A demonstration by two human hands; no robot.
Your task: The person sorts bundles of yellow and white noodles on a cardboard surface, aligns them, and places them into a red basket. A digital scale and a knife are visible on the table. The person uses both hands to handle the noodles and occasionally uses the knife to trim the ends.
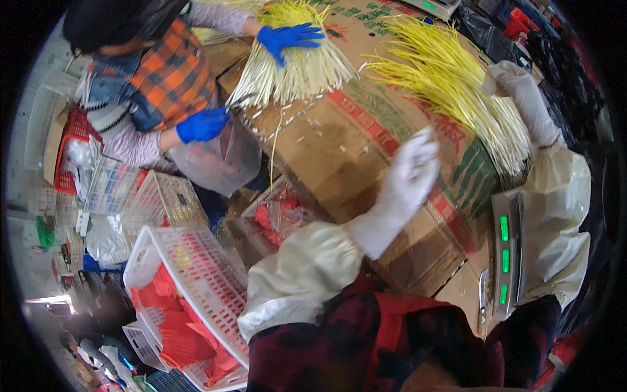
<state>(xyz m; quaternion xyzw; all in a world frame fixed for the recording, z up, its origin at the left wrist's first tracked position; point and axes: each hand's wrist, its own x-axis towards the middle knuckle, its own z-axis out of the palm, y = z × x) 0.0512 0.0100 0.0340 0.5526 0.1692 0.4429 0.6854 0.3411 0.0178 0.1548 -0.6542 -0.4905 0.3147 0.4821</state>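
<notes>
My left hand (411, 171), in a white glove, hovers over flattened cardboard (318, 157) on the worktable. Its fingers are bunched together, slightly blurred, and nothing shows in them. At the right, my white-gloved right hand (514, 81) touches the side of a loose bundle of yellow chives (450, 83); its fingertips are partly hidden. The bundle has yellow leaves at the far end and pale stems towards me. Beside my right sleeve stands a digital scale (504, 255) with lit green displays. A narrow metal tool (482, 299) lies near the table's front edge.
Across the corner, a co-worker's blue glove (289, 41) presses on another chive pile (299, 73); the other blue glove (203, 126) holds a small dark tool (240, 101). A white plastic crate (205, 274) with red material stands left of me. Black plastic bags (563, 68) lie at right.
</notes>
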